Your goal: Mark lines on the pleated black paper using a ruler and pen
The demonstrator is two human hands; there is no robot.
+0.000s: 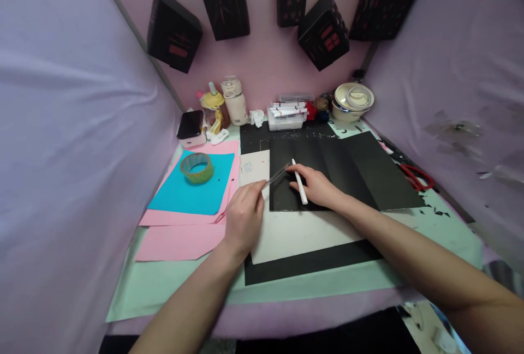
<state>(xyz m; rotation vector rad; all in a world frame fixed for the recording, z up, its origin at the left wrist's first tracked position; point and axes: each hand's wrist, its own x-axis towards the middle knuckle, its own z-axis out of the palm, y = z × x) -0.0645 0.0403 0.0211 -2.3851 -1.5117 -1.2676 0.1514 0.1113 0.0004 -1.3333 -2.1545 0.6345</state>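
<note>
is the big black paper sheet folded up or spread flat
Spread flat: the large black paper sheet lies open on the table, with only faint crease lines across it. The right hand, holding a white pen, rests on it.

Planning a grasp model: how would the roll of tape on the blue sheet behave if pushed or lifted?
The tape roll lies flat on its side on the blue sheet, so a push would probably slide it rather than roll it. Stood on edge, its round shape would likely roll. It looks like a thin open ring, so probably light, and easy to hook by the centre hole.
</note>
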